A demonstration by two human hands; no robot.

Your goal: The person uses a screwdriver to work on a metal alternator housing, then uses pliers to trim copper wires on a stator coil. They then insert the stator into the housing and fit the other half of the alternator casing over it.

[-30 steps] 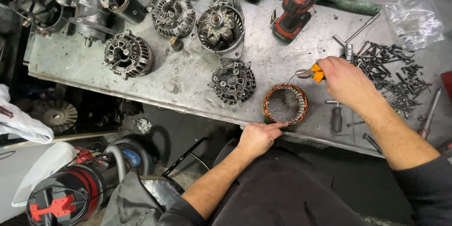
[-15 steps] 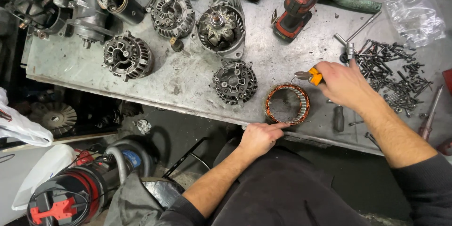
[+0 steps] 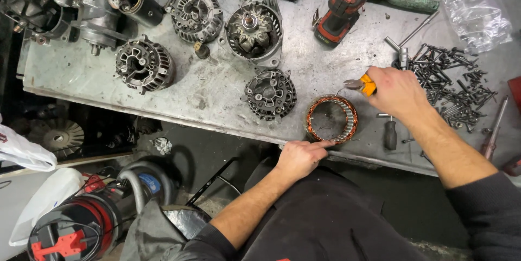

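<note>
While the copper-wound stator ring [image 3: 331, 119] sits out of its housing at the near edge of the desk [image 3: 217, 90], our left hand [image 3: 300, 158] rests fingers-flat against its front rim and our right hand [image 3: 398, 91] grips orange-handled pliers [image 3: 360, 84] just above it. Looks like teardown's mostly done: split alternator housings [image 3: 269, 93] lie around, a bolt pile [image 3: 453, 84] sits off right, and we'd guess only the winding leads are left.
</note>
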